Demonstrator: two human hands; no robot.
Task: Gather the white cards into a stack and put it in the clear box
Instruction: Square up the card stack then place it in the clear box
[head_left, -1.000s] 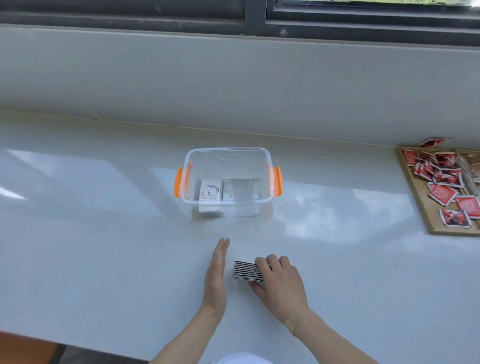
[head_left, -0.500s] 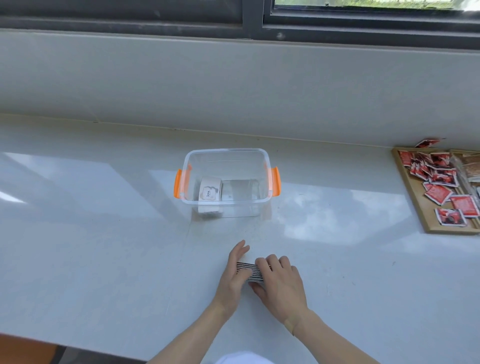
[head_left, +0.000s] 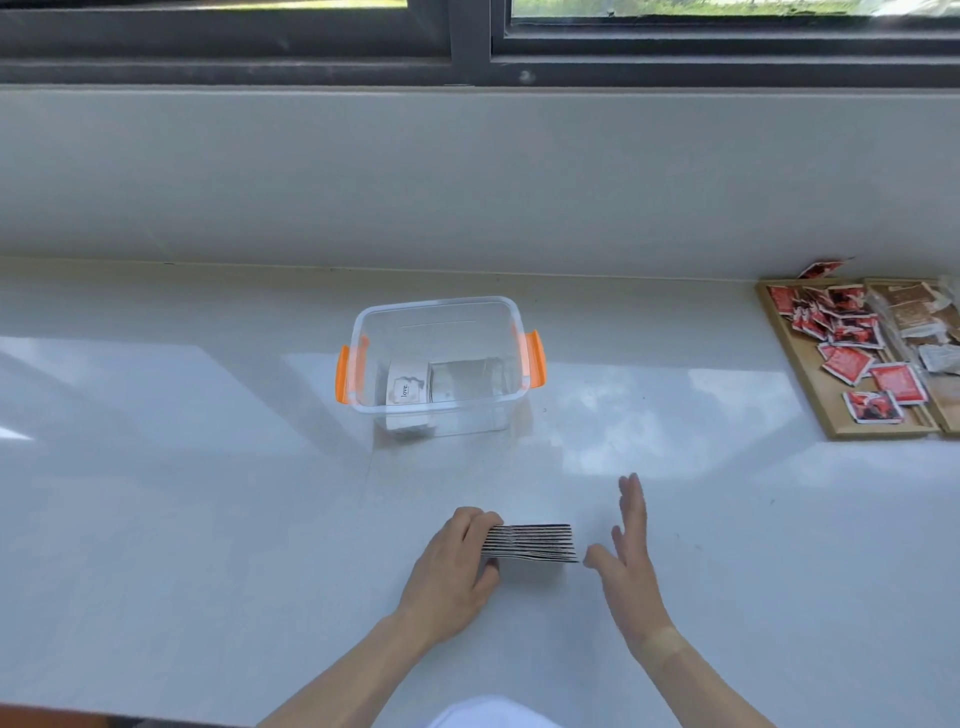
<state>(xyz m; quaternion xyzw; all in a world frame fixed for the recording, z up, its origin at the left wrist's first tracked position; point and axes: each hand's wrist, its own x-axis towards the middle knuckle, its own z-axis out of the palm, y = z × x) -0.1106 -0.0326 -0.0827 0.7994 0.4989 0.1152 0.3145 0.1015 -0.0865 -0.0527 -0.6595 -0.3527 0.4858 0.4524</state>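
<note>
A row of white cards (head_left: 532, 543) stands on edge on the white counter, fanned so that dark stripes show between them. My left hand (head_left: 457, 561) grips the row's left end, fingers curled over the top. My right hand (head_left: 626, 551) is flat and open, on edge just right of the cards, a small gap apart from them. The clear box (head_left: 439, 358) with orange handles sits behind the cards, lid off. Inside it lies a white card stack (head_left: 408, 387) printed "love".
A wooden tray (head_left: 826, 400) with several red packets and some brown ones sits at the far right. The wall under the window runs behind the box. The counter's front edge is near my body.
My left hand has taken hold of the cards' left end. My right hand has let go of them and moved off to the right, opening flat.
</note>
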